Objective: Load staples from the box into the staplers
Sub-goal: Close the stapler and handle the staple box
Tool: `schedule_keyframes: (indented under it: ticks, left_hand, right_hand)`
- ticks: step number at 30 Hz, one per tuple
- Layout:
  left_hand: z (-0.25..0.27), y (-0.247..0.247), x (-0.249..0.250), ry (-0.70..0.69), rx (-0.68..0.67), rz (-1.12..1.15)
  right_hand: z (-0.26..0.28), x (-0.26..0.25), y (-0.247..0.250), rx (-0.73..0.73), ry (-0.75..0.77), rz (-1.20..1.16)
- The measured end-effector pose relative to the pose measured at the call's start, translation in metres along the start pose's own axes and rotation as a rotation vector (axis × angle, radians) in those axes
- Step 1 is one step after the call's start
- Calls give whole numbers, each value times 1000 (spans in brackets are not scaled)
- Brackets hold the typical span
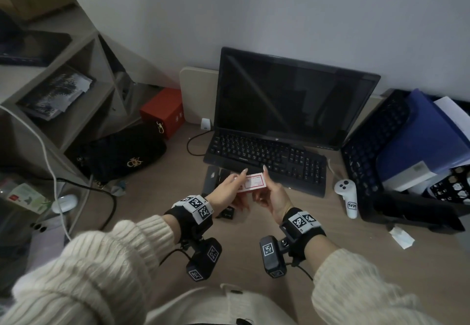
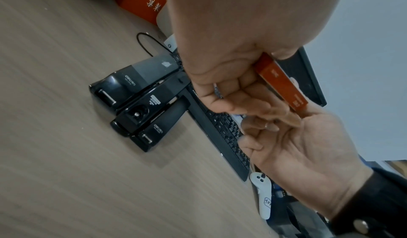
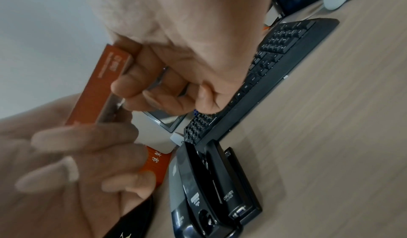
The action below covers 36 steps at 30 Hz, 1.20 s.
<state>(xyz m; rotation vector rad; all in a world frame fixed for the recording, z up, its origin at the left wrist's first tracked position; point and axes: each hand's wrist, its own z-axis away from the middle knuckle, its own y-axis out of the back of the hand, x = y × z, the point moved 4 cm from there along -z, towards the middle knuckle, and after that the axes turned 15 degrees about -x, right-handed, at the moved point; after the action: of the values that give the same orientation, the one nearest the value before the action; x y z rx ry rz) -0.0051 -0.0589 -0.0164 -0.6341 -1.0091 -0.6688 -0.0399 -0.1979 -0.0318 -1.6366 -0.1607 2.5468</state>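
Observation:
Both hands hold a small staple box (image 1: 252,183) above the desk; it has a white top with red print and orange-red sides (image 2: 282,83) (image 3: 99,86). My left hand (image 1: 235,185) pinches its left end, thumb on top and fingers curled beneath (image 2: 231,92). My right hand (image 1: 268,185) pinches the right end the same way (image 3: 154,88). Three black staplers (image 2: 149,106) lie side by side on the desk under the hands, just in front of the keyboard, all closed (image 3: 209,189). In the head view only the leftmost stapler (image 1: 212,180) shows clearly.
A black keyboard (image 1: 267,157) and a dark monitor (image 1: 292,96) stand behind the staplers. A white controller (image 1: 347,197) lies to the right, beside a black tray with blue folders (image 1: 419,134). To the left are a black handbag (image 1: 119,154), a red box (image 1: 164,111) and cables (image 1: 101,192).

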Motion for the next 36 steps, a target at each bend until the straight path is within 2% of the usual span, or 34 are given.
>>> schedule_keyframes:
  ticks: [4,6,9,13,15,19,22,25,29,31,36]
  left_hand:
    - [4,-12,-7,117,-231,-231]
    - [4,-12,-13,151,-222,-284]
    - [3,-6,-16,126,-98,-245]
    - [1,4,-19,203,-72,-296]
    - [2,17,-21,243,4,-271]
    - [9,54,-22,136,306,-146]
    - [17,80,-31,143,462,-201]
    - [24,96,-40,175,528,-290]
    - [28,104,-44,115,551,-516]
    - [26,106,-48,118,522,-573]
    - [20,100,-61,311,305,-672]
  right_hand:
    - [-3,-4,9,172,-92,214]
    - [-4,-3,7,168,-103,263]
    - [-2,-2,-3,78,-19,208]
    - [-6,5,-6,13,60,330]
    - [-9,12,1,72,45,337]
    - [-11,28,22,211,-6,359]
    - [-9,43,28,218,-80,436]
    - [-14,60,27,176,-148,482]
    - [-29,80,26,145,-201,473]
    - [-39,89,25,107,-219,495]
    - [-54,90,18,57,-237,535]
